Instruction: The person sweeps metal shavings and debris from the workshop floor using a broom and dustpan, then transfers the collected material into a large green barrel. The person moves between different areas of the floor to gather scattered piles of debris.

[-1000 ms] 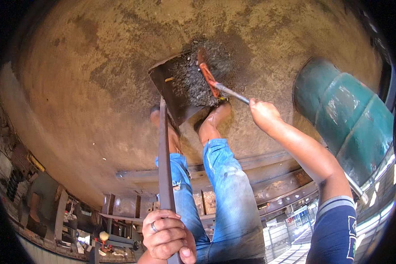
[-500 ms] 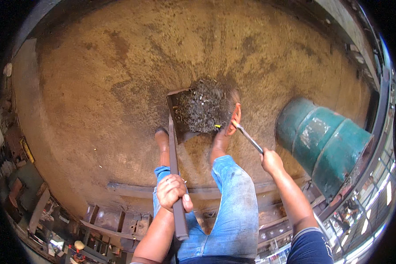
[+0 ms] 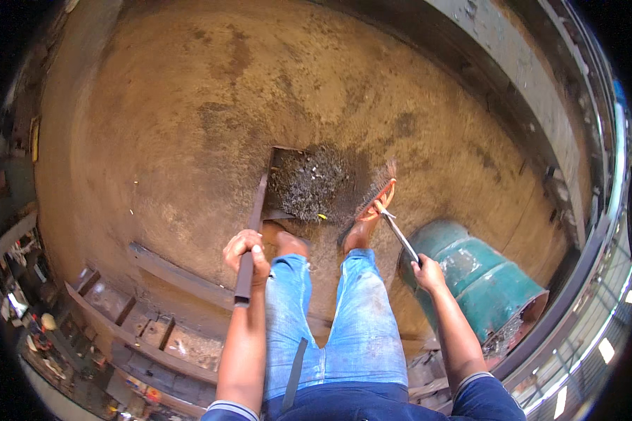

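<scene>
My left hand (image 3: pixel 248 254) is closed around the square brown metal handle of a dustpan (image 3: pixel 288 149). The pan lies on the floor in front of my feet, its handle slanting up toward me. A heap of grey metal shavings and debris (image 3: pixel 311 188), with a small yellow scrap in it, fills the pan and spills past its right side. My right hand (image 3: pixel 428 271) grips the metal stick of a broom (image 3: pixel 379 202) with an orange head. The bristles point up and left toward the heap, just right of it, above my right foot.
A dented green drum (image 3: pixel 481 274) lies on its side at the right, debris showing in its open end. A long dark beam (image 3: pixel 179 275) crosses the floor behind my feet. Metal framing (image 3: pixel 126 319) stands at the lower left. A grey beam (image 3: pixel 498 67) borders the upper right.
My view has turned and shifted. The dustpan handle has swung left with my left hand. The broom head, blurred earlier, shows clearly now, tilted, and more of the debris lies within the pan.
</scene>
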`<action>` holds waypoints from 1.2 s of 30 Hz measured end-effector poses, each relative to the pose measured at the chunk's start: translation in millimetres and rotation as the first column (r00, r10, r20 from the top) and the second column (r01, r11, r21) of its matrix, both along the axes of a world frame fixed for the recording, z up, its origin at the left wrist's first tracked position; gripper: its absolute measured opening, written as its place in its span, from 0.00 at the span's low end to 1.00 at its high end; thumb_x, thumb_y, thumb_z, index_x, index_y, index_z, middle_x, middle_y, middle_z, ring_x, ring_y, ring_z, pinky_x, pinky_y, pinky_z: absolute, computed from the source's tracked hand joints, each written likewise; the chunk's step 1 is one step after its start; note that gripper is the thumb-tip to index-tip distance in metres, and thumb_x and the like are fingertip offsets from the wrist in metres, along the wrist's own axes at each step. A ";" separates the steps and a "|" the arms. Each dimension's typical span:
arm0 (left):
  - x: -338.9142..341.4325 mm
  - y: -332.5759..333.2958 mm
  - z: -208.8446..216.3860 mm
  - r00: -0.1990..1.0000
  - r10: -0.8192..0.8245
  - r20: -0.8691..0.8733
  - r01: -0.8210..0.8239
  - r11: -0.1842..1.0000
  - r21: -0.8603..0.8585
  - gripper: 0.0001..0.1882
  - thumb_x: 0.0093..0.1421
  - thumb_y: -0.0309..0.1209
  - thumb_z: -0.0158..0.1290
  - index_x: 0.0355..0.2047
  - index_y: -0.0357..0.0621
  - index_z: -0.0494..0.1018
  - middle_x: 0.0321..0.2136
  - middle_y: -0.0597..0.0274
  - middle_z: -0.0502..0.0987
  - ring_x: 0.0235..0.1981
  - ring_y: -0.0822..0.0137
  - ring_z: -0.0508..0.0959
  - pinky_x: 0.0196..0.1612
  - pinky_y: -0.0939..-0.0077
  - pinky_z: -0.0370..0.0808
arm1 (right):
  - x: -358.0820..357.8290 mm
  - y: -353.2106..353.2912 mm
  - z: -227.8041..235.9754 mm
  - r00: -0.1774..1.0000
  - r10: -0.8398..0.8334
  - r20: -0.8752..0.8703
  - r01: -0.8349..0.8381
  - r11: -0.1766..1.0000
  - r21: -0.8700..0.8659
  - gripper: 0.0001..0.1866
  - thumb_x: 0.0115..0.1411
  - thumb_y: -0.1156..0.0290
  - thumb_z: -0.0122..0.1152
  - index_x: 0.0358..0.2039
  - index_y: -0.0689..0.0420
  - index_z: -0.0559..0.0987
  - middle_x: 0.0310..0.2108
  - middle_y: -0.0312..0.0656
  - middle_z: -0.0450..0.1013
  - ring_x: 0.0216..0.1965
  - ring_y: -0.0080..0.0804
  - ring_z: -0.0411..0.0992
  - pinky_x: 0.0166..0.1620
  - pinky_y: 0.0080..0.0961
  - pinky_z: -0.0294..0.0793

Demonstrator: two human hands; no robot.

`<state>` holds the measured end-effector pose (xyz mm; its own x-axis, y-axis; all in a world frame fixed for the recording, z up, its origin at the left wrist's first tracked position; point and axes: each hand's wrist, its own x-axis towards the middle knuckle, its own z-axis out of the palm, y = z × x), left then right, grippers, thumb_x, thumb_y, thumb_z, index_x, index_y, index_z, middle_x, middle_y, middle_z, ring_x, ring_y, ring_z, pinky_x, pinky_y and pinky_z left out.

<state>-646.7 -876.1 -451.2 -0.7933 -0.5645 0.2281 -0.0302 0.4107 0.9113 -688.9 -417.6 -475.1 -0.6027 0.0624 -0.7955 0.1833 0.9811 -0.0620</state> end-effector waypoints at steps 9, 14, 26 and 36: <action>6.0 2.0 -3.4 0.995 0.013 -0.098 -0.017 0.999 -0.035 0.12 0.46 0.30 0.54 0.13 0.43 0.62 0.12 0.56 0.65 0.14 0.54 0.71 0.21 0.63 0.68 | -14.8 -43.2 19.7 0.975 0.021 -0.219 -0.010 0.999 0.050 0.18 0.62 0.60 0.61 0.46 0.61 0.80 0.35 0.57 0.79 0.41 0.55 0.78 0.45 0.43 0.76; 8.6 -7.2 -1.3 0.990 -0.019 -0.136 0.021 1.000 0.009 0.12 0.41 0.28 0.56 0.14 0.45 0.62 0.13 0.55 0.66 0.15 0.51 0.71 0.22 0.62 0.68 | -13.2 -75.1 -30.9 0.926 -0.058 -0.374 0.000 0.988 -0.153 0.20 0.64 0.59 0.61 0.48 0.61 0.79 0.24 0.44 0.76 0.22 0.32 0.74 0.29 0.34 0.73; 10.1 13.8 3.0 0.994 0.029 -0.104 -0.031 0.999 -0.013 0.11 0.44 0.28 0.54 0.14 0.43 0.62 0.13 0.53 0.65 0.15 0.50 0.70 0.22 0.61 0.68 | -18.6 -144.5 98.3 0.939 -0.314 -0.141 0.215 0.854 -0.473 0.21 0.66 0.63 0.59 0.53 0.65 0.75 0.33 0.42 0.78 0.36 0.29 0.74 0.42 0.28 0.74; 11.1 -2.2 -13.5 0.997 0.034 -0.069 -0.037 0.998 -0.044 0.14 0.52 0.34 0.52 0.16 0.42 0.62 0.13 0.55 0.65 0.15 0.54 0.68 0.22 0.62 0.66 | 35.9 -109.6 105.7 0.926 -0.288 -0.244 0.190 0.915 -0.357 0.21 0.64 0.61 0.61 0.53 0.58 0.77 0.41 0.54 0.79 0.44 0.43 0.79 0.48 0.34 0.75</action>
